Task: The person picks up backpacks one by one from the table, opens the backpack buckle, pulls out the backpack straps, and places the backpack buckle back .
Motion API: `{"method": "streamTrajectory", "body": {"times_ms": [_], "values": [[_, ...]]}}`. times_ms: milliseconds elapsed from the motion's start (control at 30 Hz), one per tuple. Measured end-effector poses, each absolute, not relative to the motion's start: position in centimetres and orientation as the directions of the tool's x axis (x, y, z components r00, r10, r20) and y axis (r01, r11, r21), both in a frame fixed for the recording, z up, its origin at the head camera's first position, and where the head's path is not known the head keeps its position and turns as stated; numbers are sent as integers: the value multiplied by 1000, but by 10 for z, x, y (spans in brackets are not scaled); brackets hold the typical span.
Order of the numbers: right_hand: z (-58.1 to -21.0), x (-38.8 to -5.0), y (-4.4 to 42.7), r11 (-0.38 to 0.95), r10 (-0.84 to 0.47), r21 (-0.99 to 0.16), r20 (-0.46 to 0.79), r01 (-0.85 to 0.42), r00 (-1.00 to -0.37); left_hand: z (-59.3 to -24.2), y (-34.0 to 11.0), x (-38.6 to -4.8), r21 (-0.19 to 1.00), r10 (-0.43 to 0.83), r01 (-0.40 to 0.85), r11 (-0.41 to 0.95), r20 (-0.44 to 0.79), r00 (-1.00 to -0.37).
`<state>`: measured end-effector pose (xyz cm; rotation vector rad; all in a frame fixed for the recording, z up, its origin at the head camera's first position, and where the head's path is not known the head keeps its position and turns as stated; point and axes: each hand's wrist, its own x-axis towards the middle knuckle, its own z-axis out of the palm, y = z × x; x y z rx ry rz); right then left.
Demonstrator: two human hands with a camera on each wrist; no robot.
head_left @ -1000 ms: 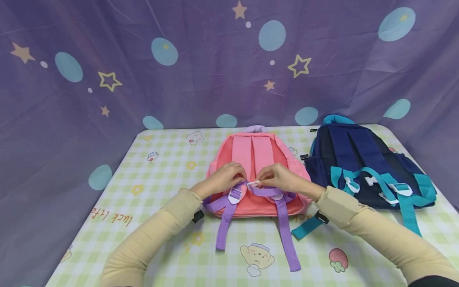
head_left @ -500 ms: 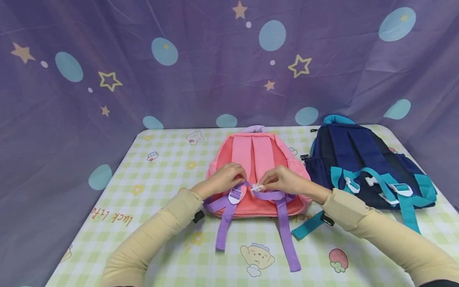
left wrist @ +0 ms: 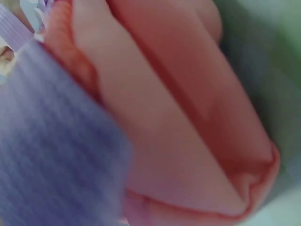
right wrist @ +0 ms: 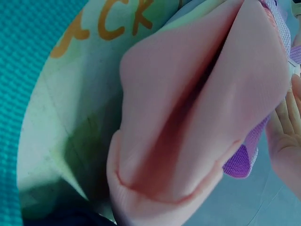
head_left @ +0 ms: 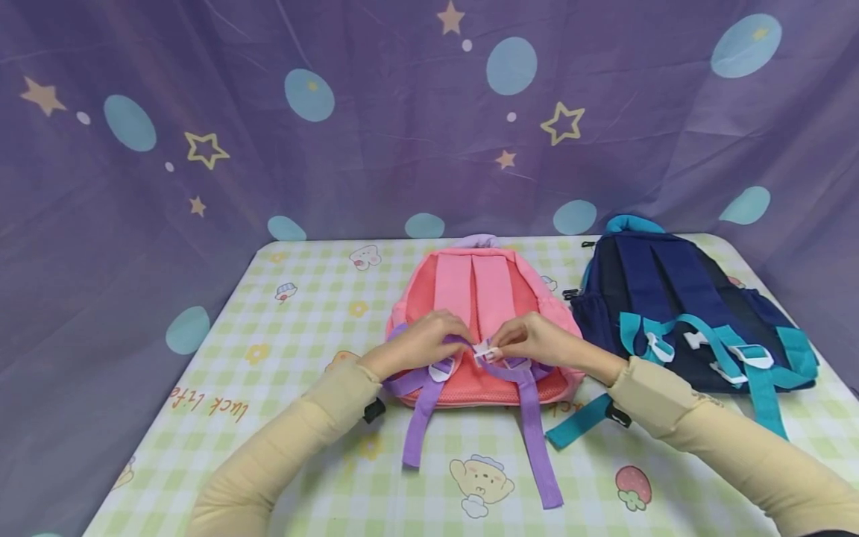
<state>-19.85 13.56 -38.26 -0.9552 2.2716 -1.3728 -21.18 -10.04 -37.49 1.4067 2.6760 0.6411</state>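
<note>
A pink backpack (head_left: 455, 287) with purple straps lies back panel up on the table. Over its lower middle, my left hand (head_left: 429, 341) pinches one end of the purple chest strap beside a white buckle (head_left: 485, 350). From the other side, my right hand (head_left: 540, 341) pinches the buckle's right part, fingertips nearly meeting those of the left. Whether the two buckle parts are joined is hidden by the fingers. A blurred purple strap (left wrist: 56, 141) fills the left of the left wrist view, while the right wrist view shows the bag's pink side pocket (right wrist: 160, 117).
A navy backpack (head_left: 661, 298) with teal straps lies to the right, close to the pink one. One teal strap end (head_left: 580, 423) reaches under my right forearm. Two loose purple strap tails (head_left: 539, 447) hang toward the front of the checkered tablecloth (head_left: 315, 313).
My right hand has shifted slightly right, then my left hand has moved right toward it. The white buckle has moved a little right with them. Both backpacks stay in place.
</note>
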Motion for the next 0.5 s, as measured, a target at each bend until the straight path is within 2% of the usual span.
{"method": "streamTrajectory", "body": {"times_ms": [133, 500], "values": [[-383, -198, 135, 319, -688, -865, 69, -387, -722, -374, -97, -208, 412, 812, 775, 479, 128, -570], [-385, -199, 134, 333, -698, -852, 67, -405, -713, -375, -97, -206, 449, 805, 759, 471, 134, -578]]}}
